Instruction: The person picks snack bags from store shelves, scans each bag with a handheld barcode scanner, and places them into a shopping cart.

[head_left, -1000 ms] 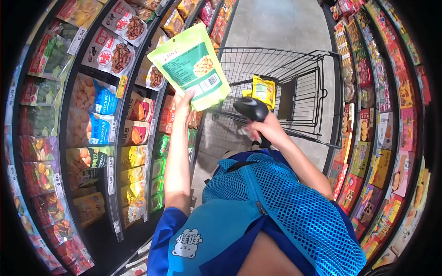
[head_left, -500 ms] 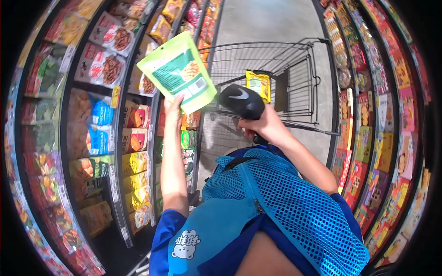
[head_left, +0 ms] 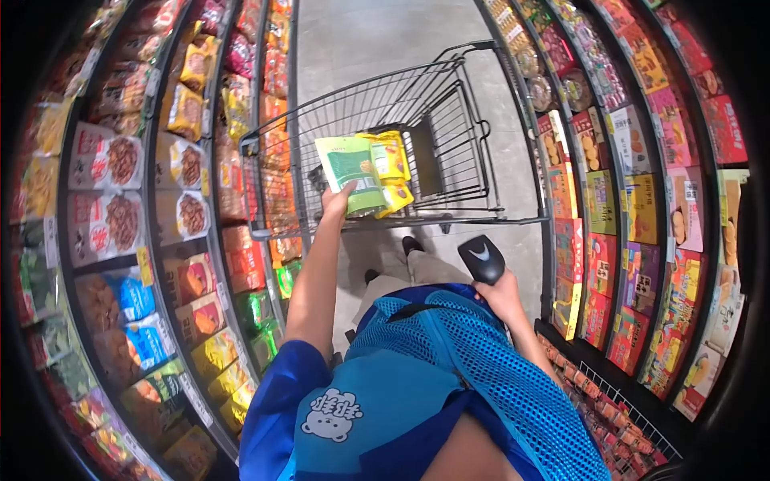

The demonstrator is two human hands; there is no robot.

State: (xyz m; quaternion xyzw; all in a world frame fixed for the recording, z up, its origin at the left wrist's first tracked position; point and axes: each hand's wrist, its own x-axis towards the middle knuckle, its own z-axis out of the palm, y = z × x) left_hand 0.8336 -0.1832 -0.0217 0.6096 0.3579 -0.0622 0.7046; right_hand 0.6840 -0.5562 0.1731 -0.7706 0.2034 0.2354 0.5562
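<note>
Closed on the lower edge of a light green snack pouch (head_left: pixel 346 160), my left hand (head_left: pixel 338 200) has reached over the near rim of the black wire shopping cart (head_left: pixel 489 221). The pouch tilts over the basket, and I cannot tell whether it rests on anything. Beside it and partly behind it, yellow snack packets (head_left: pixel 393 156) lie in the cart. My right hand (head_left: pixel 503 297) grips a black handheld barcode scanner (head_left: pixel 481 258) by its handle, low on the right between my body and the cart.
Shelves of bagged snacks line the left, including blue chickpea bags (head_left: pixel 132 299) and white pouches (head_left: pixel 108 228). Boxed goods (head_left: pixel 642 200) fill the right shelves. A wire basket of small packs (head_left: pixel 601 409) stands at lower right. Grey floor (head_left: pixel 377 32) runs ahead.
The green pouch has moved from beside the left shelf down over the cart in my left hand. My right hand has lowered the scanner to the right, and the view has turned.
</note>
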